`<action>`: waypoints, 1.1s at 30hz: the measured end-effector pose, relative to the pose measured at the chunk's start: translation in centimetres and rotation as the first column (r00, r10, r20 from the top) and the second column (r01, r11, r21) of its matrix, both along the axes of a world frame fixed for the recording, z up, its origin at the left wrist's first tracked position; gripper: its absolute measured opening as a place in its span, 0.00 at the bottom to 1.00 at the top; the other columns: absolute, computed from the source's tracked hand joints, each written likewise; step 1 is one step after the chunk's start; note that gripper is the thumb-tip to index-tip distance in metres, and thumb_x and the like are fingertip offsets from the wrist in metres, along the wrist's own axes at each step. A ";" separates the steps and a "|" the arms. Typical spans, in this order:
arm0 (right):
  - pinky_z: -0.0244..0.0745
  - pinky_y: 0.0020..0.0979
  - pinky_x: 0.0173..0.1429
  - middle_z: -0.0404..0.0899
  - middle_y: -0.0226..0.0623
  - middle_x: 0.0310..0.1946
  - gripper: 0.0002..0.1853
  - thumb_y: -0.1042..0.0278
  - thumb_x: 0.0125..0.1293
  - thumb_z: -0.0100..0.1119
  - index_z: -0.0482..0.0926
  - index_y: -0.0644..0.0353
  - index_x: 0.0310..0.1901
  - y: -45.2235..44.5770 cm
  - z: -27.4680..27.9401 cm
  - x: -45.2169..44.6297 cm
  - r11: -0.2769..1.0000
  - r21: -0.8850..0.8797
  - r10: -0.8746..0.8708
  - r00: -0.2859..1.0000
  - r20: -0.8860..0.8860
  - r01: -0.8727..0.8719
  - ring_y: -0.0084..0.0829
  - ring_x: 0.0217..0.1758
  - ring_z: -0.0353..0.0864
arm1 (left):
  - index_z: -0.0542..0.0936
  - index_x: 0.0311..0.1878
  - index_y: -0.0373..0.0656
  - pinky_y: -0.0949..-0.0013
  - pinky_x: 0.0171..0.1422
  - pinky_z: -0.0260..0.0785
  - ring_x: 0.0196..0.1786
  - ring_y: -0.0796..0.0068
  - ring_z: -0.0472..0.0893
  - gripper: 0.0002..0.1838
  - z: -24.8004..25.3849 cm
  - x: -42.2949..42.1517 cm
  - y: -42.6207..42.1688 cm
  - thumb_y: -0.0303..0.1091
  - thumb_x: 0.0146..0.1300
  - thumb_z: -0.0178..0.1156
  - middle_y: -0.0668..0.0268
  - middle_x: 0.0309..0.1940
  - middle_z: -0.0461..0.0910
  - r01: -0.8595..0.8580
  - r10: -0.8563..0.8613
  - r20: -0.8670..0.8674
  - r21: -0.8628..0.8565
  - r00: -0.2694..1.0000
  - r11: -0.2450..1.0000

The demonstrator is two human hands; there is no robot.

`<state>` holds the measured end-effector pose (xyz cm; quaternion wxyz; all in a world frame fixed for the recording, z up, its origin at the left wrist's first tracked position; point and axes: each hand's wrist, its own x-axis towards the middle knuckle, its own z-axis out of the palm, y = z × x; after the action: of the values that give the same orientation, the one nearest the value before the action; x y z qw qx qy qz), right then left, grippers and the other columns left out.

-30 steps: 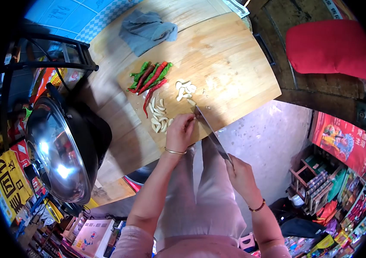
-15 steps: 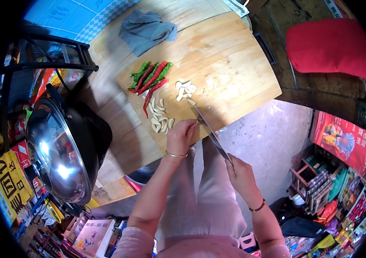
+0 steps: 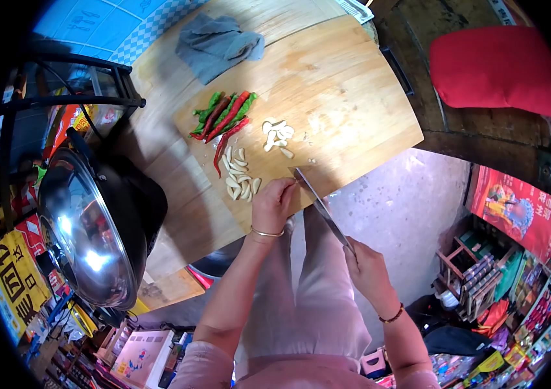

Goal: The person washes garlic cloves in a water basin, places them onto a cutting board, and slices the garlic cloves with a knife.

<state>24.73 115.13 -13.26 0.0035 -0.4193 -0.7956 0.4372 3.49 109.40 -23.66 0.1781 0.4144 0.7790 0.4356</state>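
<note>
My right hand [image 3: 370, 272] is closed around the handle of a kitchen knife [image 3: 324, 214], its blade slanting up and left over the near edge of the wooden cutting board [image 3: 353, 84]. Beside the blade, my left hand [image 3: 273, 205] is closed in a pinch on the board; what the fingertips hold is too small to make out. Unsliced garlic cloves [image 3: 239, 175] lie left of that hand. Farther up is a small pile of pale cut garlic [image 3: 277, 134], with a single garlic piece [image 3: 287, 153] just below it. Red and green chili peppers [image 3: 223, 118] lie at the board's left.
A grey cloth [image 3: 214, 48] lies at the back of the table. On the left stands a black wok or pot with a shiny lid [image 3: 87, 227], near a black metal rack [image 3: 74, 100]. A red cushion [image 3: 499, 68] rests on wood at right.
The knife and my right hand have shifted slightly down and right, so the blade tip is now apart from the single garlic piece. My left hand stays nearly in place.
</note>
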 end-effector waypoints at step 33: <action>0.69 0.37 0.23 0.73 0.46 0.15 0.11 0.70 0.68 0.52 0.72 0.67 0.28 0.5 -2.2 0.7 0.953 -0.071 -0.277 0.941 0.196 0.295 0.46 0.16 0.74 | 0.79 0.44 0.43 0.63 0.38 0.73 0.34 0.56 0.80 0.10 2.1 -3.4 3.4 0.26 0.58 0.63 0.59 0.34 0.78 -0.083 0.083 -0.220 0.009 0.972 0.996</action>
<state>25.45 115.65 -15.51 -0.0274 -0.5686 -0.7004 0.4305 0.04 112.81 -21.57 0.0721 0.4271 0.8106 0.3940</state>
